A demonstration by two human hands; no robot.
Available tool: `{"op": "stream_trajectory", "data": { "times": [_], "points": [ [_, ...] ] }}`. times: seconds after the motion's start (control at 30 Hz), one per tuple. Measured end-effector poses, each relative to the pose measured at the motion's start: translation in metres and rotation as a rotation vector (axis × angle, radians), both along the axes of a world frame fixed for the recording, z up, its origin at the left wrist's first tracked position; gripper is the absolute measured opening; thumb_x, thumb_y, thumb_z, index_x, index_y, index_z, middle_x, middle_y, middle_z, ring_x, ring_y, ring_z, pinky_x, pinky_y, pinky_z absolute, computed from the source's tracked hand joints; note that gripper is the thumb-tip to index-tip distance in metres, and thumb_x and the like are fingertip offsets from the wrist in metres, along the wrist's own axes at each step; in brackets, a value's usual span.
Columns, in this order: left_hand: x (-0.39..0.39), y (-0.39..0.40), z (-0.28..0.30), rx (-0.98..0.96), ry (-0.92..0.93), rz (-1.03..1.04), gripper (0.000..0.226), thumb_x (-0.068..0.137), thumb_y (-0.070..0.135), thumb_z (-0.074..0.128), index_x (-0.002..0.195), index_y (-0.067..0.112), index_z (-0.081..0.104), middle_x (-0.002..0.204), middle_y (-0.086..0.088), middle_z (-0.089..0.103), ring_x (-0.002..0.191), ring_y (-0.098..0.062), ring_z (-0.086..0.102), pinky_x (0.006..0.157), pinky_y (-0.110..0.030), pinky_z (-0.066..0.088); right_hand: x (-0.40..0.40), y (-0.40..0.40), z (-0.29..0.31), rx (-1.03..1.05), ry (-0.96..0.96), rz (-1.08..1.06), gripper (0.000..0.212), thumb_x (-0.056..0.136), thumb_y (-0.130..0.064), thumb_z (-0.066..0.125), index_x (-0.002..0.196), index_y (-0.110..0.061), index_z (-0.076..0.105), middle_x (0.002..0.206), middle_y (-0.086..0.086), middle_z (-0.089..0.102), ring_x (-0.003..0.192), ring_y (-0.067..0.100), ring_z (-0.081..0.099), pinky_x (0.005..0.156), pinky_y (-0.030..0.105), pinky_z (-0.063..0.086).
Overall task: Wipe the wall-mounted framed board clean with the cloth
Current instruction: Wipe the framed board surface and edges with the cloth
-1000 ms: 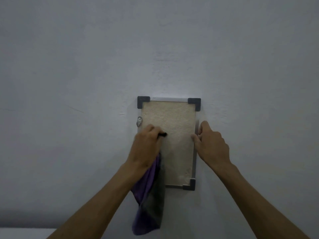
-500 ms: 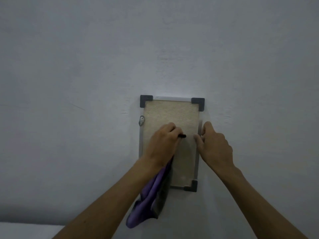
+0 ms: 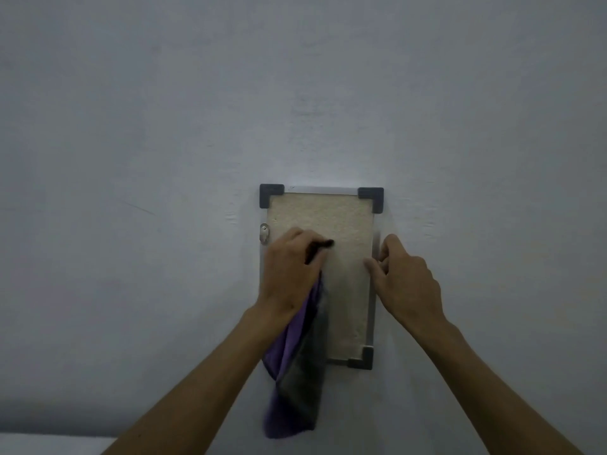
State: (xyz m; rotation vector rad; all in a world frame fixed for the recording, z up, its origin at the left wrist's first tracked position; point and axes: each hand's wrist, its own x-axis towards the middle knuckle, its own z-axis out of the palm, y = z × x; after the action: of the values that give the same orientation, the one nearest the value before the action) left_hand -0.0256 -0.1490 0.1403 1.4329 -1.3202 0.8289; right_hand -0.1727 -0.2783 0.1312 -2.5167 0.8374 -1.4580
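1. Two hands are working at the board (image 3: 341, 224), which is hanging upright on the wall (image 3: 164, 126).
2. Your left hand (image 3: 292, 270) is pressing on the left half of the board, with the fingers curled around the cloth (image 3: 295, 372).
3. A dark end of the cloth is sticking out near your fingertips, and the rest is hanging down from under your palm, below the bottom edge of the board.
4. The cloth is purple on one side and dark grey on the other.
5. Your right hand (image 3: 404, 284) is holding the right edge of the frame, with the thumb lying on the front surface and the other fingers curling around the edge.
6. A small metal hanger (image 3: 263, 232) is sitting on the left edge, just above your left hand.
7. Dark corner pieces (image 3: 271, 192) are showing on three corners; the cloth is covering the lower left one.
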Motion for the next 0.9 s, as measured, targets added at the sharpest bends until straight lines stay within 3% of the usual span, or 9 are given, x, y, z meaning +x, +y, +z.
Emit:
{"op": "stream_trajectory", "data": {
  "times": [0.13, 0.33, 0.43, 0.5, 0.6, 0.67, 0.77, 0.83, 0.9],
  "points": [
    [-0.008, -0.005, -0.001, 0.158, -0.176, -0.066, 0.016, 0.093, 0.021, 0.068, 0.105, 0.011, 0.071, 0.101, -0.004, 0.068, 0.087, -0.011, 0.063, 0.081, -0.030, 0.057, -0.001, 0.001, 0.002, -0.011, 0.008, -0.002, 0.026, 0.097, -0.040, 0.059, 0.091, -0.020, 0.044, 0.068, -0.003, 0.054, 0.054, 0.012, 0.054, 0.050, 0.030, 0.052],
    [0.032, 0.028, 0.010, -0.084, 0.030, 0.117, 0.016, 0.088, 0.018, 0.074, 0.102, 0.011, 0.072, 0.096, -0.004, 0.070, 0.080, -0.012, 0.066, 0.077, -0.022, 0.058, 0.000, -0.001, -0.001, -0.004, -0.008, 0.001, 0.024, 0.097, -0.038, 0.059, 0.092, -0.021, 0.043, 0.070, -0.006, 0.052, 0.054, 0.007, 0.053, 0.049, 0.018, 0.038],
    [0.042, 0.036, 0.013, -0.188, 0.122, 0.143, 0.015, 0.086, 0.015, 0.076, 0.100, 0.011, 0.074, 0.092, -0.003, 0.072, 0.075, -0.008, 0.065, 0.068, -0.008, 0.051, 0.000, 0.000, -0.002, -0.004, -0.016, 0.001, 0.024, 0.097, -0.039, 0.059, 0.092, -0.021, 0.043, 0.070, -0.007, 0.051, 0.054, 0.006, 0.052, 0.049, 0.017, 0.037],
    [0.043, 0.035, 0.010, -0.161, 0.047, 0.142, 0.015, 0.087, 0.014, 0.075, 0.102, 0.011, 0.074, 0.095, -0.002, 0.071, 0.076, -0.007, 0.063, 0.070, -0.008, 0.049, 0.000, 0.000, -0.002, -0.003, -0.021, 0.004, 0.024, 0.097, -0.038, 0.059, 0.092, -0.021, 0.044, 0.069, -0.007, 0.050, 0.053, 0.006, 0.051, 0.049, 0.018, 0.037],
    [0.042, 0.036, 0.002, -0.065, -0.091, 0.078, 0.016, 0.088, 0.014, 0.074, 0.103, 0.010, 0.075, 0.098, -0.003, 0.071, 0.080, -0.010, 0.065, 0.077, -0.018, 0.055, 0.000, 0.000, -0.002, -0.009, -0.025, 0.001, 0.024, 0.097, -0.038, 0.059, 0.090, -0.021, 0.044, 0.068, -0.006, 0.052, 0.053, 0.007, 0.052, 0.049, 0.022, 0.044],
    [0.043, 0.041, -0.003, 0.064, -0.186, 0.021, 0.017, 0.087, 0.014, 0.074, 0.104, 0.011, 0.076, 0.098, -0.003, 0.071, 0.082, -0.011, 0.066, 0.079, -0.024, 0.058, 0.001, 0.000, -0.002, -0.011, -0.027, -0.005, 0.024, 0.097, -0.038, 0.058, 0.090, -0.020, 0.044, 0.069, -0.005, 0.053, 0.053, 0.009, 0.053, 0.051, 0.027, 0.050],
    [0.046, 0.051, 0.003, 0.280, -0.363, -0.016, 0.016, 0.088, 0.013, 0.074, 0.104, 0.010, 0.076, 0.098, -0.004, 0.071, 0.083, -0.013, 0.066, 0.078, -0.031, 0.060, 0.001, 0.000, -0.003, -0.018, -0.031, -0.006, 0.024, 0.098, -0.038, 0.058, 0.090, -0.020, 0.044, 0.067, -0.006, 0.051, 0.052, 0.008, 0.051, 0.048, 0.025, 0.046],
    [0.051, 0.054, 0.020, 0.282, -0.412, -0.005, 0.016, 0.088, 0.012, 0.073, 0.104, 0.009, 0.076, 0.098, -0.006, 0.071, 0.082, -0.013, 0.066, 0.078, -0.031, 0.060, 0.001, 0.000, -0.003, -0.019, -0.024, -0.009, 0.024, 0.098, -0.039, 0.057, 0.090, -0.020, 0.044, 0.067, -0.006, 0.051, 0.052, 0.009, 0.052, 0.048, 0.027, 0.048],
    [0.057, 0.055, 0.042, 0.147, -0.371, 0.023, 0.015, 0.088, 0.013, 0.073, 0.102, 0.010, 0.077, 0.096, -0.005, 0.072, 0.078, -0.010, 0.064, 0.075, -0.030, 0.060, 0.000, 0.000, -0.002, -0.019, -0.013, -0.010, 0.025, 0.098, -0.040, 0.057, 0.090, -0.020, 0.044, 0.067, -0.005, 0.053, 0.053, 0.011, 0.054, 0.050, 0.031, 0.053]
  ]
}}
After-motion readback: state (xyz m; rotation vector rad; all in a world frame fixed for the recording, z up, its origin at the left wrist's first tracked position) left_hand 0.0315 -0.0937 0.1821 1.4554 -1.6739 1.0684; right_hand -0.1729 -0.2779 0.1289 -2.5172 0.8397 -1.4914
